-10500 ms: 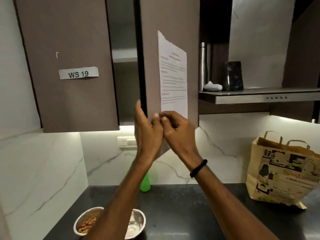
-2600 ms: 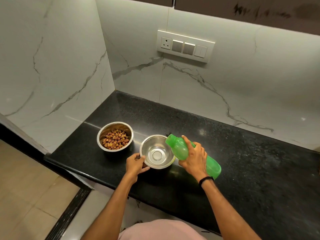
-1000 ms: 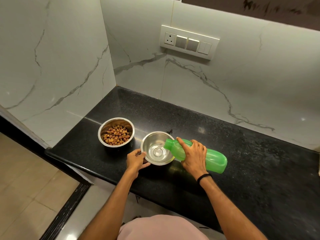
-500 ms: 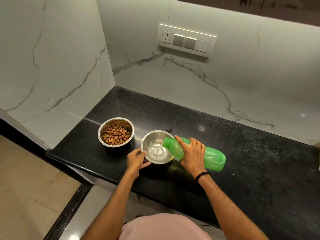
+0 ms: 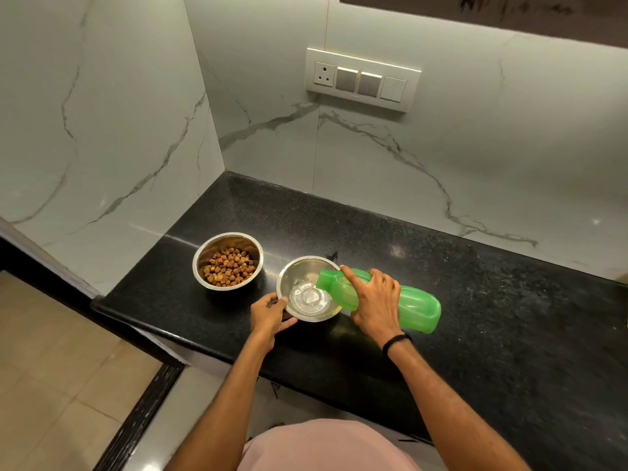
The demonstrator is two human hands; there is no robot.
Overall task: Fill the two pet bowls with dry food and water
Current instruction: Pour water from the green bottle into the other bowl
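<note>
Two steel bowls stand on the black counter (image 5: 475, 300) near its front left corner. The left bowl (image 5: 227, 261) holds brown dry food pellets. The right bowl (image 5: 299, 277) has a little water pooled in its bottom. My right hand (image 5: 373, 302) grips a green plastic bottle (image 5: 416, 307), tipped almost flat with its open mouth over the right bowl's rim, and water runs out of it into the bowl. My left hand (image 5: 270, 316) holds the near left rim of the right bowl.
White marble walls close off the corner on the left and behind. A socket and switch panel (image 5: 362, 79) sits on the back wall. The counter's front edge runs close below the bowls, with tiled floor (image 5: 51, 385) beyond it.
The bottle has tipped from slanted to nearly level over the right bowl, and water now lies in that bowl. My left hand has kept hold of the rim.
</note>
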